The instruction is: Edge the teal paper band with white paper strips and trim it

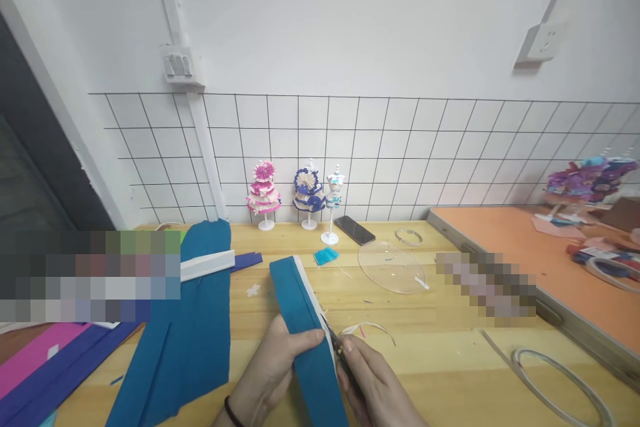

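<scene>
My left hand [277, 353], with a dark band at the wrist, grips a long folded teal strip [295, 297], its thumb lying across the top. Whether the strip is cloth or crepe paper I cannot tell. A white layer [311, 290] shows along its right edge. Closed around dark scissors [345, 360], my right hand [370, 370] is just right of the strip. The narrow blade end meets the white edge near my left thumb; the handles are mostly hidden by my fingers.
Left lies a large teal sheet [200, 333] under a white folded strip [207, 265]. Small decorated stands [265, 193], a phone [355, 229], teal pieces [326, 255], a clear disc [393, 268] and a clear ring [560, 387] are on the table. An orange board [500, 233] stands right.
</scene>
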### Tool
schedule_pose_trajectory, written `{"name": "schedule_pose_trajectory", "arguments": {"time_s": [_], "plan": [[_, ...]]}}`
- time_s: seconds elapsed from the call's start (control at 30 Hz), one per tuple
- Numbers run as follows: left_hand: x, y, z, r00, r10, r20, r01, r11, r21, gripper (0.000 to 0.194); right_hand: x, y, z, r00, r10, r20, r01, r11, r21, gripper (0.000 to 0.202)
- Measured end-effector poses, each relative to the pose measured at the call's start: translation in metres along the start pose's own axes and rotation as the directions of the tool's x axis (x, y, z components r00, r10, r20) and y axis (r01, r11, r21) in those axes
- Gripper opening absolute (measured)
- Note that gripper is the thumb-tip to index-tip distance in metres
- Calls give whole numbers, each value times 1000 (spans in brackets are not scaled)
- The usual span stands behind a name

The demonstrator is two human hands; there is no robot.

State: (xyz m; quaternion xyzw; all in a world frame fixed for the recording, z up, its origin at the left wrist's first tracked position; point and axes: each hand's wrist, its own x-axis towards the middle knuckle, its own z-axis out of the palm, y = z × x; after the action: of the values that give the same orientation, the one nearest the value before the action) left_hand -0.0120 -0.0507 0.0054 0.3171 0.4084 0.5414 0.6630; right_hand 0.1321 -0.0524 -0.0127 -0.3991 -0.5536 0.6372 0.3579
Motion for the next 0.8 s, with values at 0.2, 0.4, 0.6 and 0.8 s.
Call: {"name": "schedule_pose_trajectory", "arguments": {"time_s": [0.2, 0.4, 0.6, 0.8], "plan": [[0, -1, 3, 999, 0, -45, 0, 1000, 14, 32, 5, 12, 1, 998, 33, -45, -31, 999, 42, 51], [1, -3, 7, 999, 11, -43, -10, 999, 33, 34, 9, 23, -4, 1000, -18, -5, 18, 999, 45, 46], [2, -4, 10, 997, 19, -78, -15, 999, 49, 34, 9, 23, -6, 998, -65, -8, 65, 998, -20, 45], [2, -8, 9, 997, 31, -76, -26, 998, 63, 28, 8, 18, -6, 992, -100, -80, 92, 992, -91, 48]]}}
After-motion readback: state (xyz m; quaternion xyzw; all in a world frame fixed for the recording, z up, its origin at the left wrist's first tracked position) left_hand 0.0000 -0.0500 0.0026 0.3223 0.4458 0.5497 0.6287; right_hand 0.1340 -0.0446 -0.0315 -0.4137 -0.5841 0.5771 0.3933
